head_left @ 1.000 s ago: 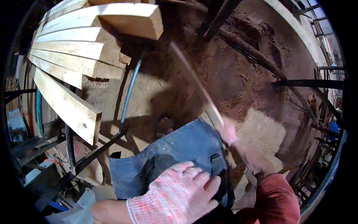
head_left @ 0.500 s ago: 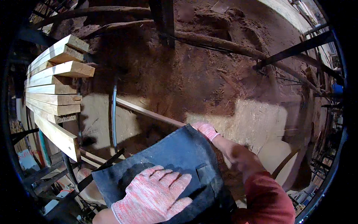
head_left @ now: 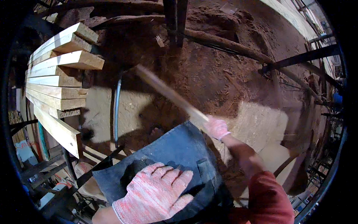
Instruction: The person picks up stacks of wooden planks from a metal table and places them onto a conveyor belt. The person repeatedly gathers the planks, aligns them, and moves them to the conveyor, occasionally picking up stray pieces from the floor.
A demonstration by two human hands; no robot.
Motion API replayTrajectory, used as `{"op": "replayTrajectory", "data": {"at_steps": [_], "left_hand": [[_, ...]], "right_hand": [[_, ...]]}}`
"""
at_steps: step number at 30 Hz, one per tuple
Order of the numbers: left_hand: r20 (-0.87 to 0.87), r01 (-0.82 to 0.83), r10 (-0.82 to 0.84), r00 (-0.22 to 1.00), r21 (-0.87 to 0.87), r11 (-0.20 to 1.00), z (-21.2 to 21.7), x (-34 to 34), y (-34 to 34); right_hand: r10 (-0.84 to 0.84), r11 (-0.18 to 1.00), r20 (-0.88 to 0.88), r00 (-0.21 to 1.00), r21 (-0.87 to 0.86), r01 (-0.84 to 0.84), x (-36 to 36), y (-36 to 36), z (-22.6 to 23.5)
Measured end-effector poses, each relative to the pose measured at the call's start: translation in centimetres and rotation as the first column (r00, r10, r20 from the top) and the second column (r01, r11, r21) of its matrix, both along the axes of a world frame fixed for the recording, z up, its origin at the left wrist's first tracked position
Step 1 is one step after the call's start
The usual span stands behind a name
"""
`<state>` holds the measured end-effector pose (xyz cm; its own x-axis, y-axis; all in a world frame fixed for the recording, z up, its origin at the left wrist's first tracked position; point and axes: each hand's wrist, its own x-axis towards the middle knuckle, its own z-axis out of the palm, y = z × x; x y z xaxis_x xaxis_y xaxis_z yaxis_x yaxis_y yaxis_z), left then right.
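In a pink-and-white knit glove, my right hand point(head_left: 217, 128) is closed around one end of a thin wooden strip point(head_left: 167, 92). The strip slants up and to the left from the fist, over the ground, and is slightly blurred. My left hand point(head_left: 154, 195), gloved the same way, lies palm down with its fingers extended on a dark blue apron-like sheet point(head_left: 179, 142) in front of me. Part of that sheet sits in shadow around the left hand.
At the left, a stack of pale sawn planks point(head_left: 61, 92) juts toward the middle. A grey-blue pipe point(head_left: 117, 112) stands beside it. Dark metal posts point(head_left: 175, 22) and rough poles point(head_left: 231, 44) cross the reddish-brown, debris-strewn ground point(head_left: 212, 82). A dark bar point(head_left: 302, 58) runs at the upper right.
My right hand has moved slightly right, and the wooden strip's far end has swung upward, steepening its slant. My left hand stays flat on the sheet. The view has shifted a little.
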<state>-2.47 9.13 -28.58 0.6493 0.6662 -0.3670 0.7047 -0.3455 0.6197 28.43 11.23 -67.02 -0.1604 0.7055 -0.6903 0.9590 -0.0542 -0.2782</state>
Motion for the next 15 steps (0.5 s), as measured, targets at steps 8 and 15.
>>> {"op": "replayTrajectory", "data": {"at_steps": [8,15], "left_hand": [[0.019,-0.055,0.054,0.998,0.027,0.998,0.3,-0.2,-0.4],[0.070,-0.016,0.015,0.997,0.010,1.000,0.1,1.4,-0.1]], "right_hand": [[-0.284,0.959,-0.105,0.953,-0.015,0.284,2.9,-9.7,-4.9],[-0.752,0.654,-0.323,0.575,-0.474,0.590,-11.0,-0.7,-8.0]]}}
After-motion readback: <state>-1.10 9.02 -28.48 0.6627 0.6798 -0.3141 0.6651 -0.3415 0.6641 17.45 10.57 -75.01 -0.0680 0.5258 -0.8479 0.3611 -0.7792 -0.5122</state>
